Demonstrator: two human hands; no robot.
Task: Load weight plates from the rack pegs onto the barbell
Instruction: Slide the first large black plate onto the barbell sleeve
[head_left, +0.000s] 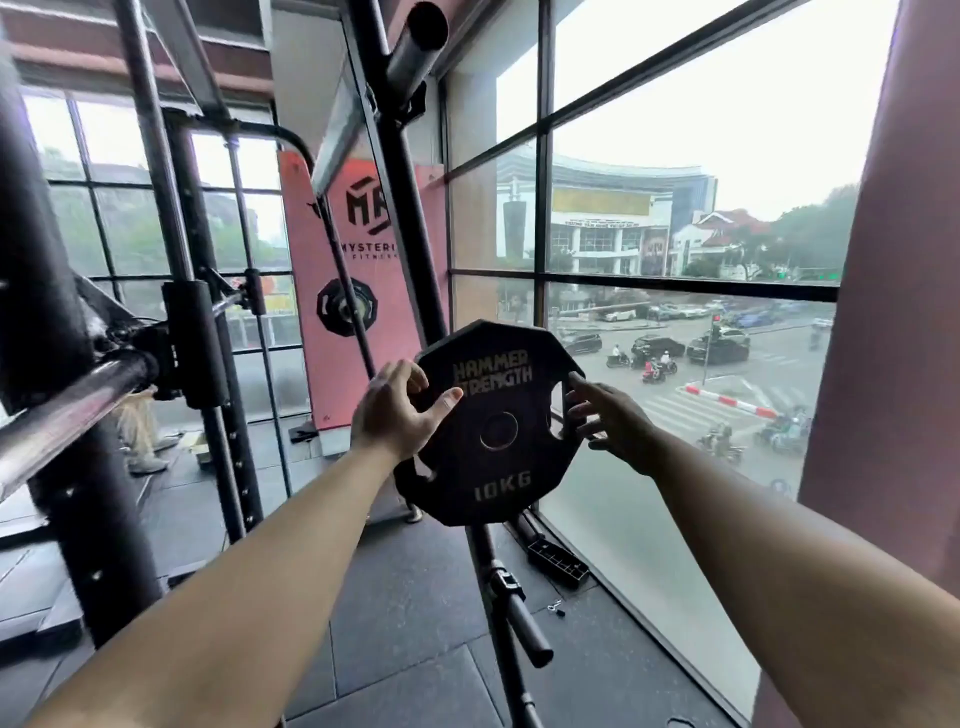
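Observation:
A black 10 kg Hammer Strength weight plate (493, 426) hangs upright in front of the slanted rack post, its centre hole facing me. My left hand (397, 410) grips its left edge, thumb across the face and fingers curled behind. My right hand (605, 415) holds its right edge, fingertips hooked into the grip slot. The chrome barbell sleeve (67, 410) juts out at the far left, bare. A steel peg (415, 47) sticks out of the rack at the top. Whether the plate sits on a peg is hidden.
An empty lower peg (524, 621) points out from the rack post (395, 171) near the floor. A second black plate (347, 306) hangs further back by the pink banner. A glass window wall (649, 519) runs along the right. Rubber floor tiles lie below.

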